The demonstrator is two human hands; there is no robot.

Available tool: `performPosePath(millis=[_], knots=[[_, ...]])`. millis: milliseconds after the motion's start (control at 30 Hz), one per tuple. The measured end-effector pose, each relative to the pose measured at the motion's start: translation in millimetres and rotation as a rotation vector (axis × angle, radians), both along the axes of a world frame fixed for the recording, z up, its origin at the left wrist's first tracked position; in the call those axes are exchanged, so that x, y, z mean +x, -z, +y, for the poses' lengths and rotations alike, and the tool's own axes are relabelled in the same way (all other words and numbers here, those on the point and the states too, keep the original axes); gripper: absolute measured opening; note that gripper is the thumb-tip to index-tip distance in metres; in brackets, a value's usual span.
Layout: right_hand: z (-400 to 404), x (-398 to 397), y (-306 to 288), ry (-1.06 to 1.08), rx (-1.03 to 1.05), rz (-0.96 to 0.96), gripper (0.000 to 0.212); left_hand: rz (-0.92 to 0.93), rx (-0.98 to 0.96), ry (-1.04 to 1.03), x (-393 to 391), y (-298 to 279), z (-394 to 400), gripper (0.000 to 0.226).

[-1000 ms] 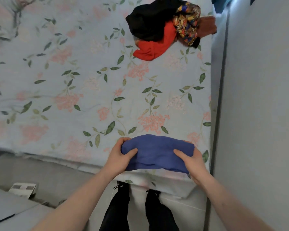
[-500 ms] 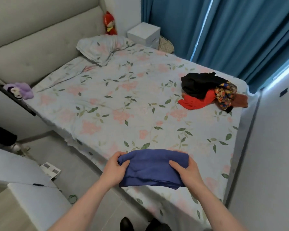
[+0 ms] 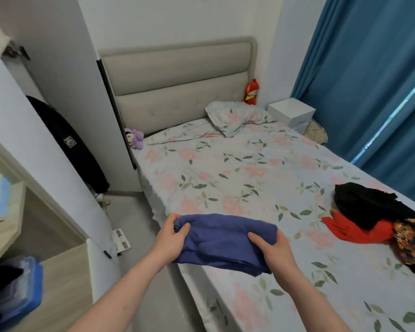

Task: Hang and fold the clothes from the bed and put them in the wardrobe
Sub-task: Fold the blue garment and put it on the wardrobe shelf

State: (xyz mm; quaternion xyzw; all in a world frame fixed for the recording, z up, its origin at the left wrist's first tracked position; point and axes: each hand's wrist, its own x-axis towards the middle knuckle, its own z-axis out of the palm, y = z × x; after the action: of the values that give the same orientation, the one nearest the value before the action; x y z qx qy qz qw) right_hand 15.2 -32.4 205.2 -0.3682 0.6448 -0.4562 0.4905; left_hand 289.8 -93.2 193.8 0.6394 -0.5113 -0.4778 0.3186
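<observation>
Wardrobe (image 3: 58,130) now in view leftward; both hands (image 3: 170,238) (image 3: 273,250) still grip the folded blue garment (image 3: 221,238), lifted off the bed (image 3: 249,178).

No legible text, brand or number; a pale square emblem on the black garment (image 3: 67,140) hanging well up-left of the left hand (image 3: 170,236) and the print on the card (image 3: 121,240) just left of it are too blurred to read.
</observation>
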Motion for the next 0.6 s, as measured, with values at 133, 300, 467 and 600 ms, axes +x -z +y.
performPosePath(millis=[133, 300, 467, 600], knots=[[-50.1, 8.4, -16.4, -0.057, -0.017, -0.034, 0.026, 0.071, -0.063, -0.112, 7.6, -23.3, -22.0, 0.006], [-118.0, 31.2, -32.6, -0.173, -0.010, -0.054, 0.029, 0.064, -0.109, -0.229, 33.1, -47.2, -51.1, 0.005], [-177.6, 78.4, -48.8, -0.307, -0.018, -0.080, 0.026, 0.034, -0.155, -0.400, 72.9, -64.9, -76.9, 0.012], [-223.9, 121.0, -63.2, -0.386, -0.020, -0.091, 0.027, -0.013, -0.192, -0.484, 112.1, -76.0, -108.2, 0.014]])
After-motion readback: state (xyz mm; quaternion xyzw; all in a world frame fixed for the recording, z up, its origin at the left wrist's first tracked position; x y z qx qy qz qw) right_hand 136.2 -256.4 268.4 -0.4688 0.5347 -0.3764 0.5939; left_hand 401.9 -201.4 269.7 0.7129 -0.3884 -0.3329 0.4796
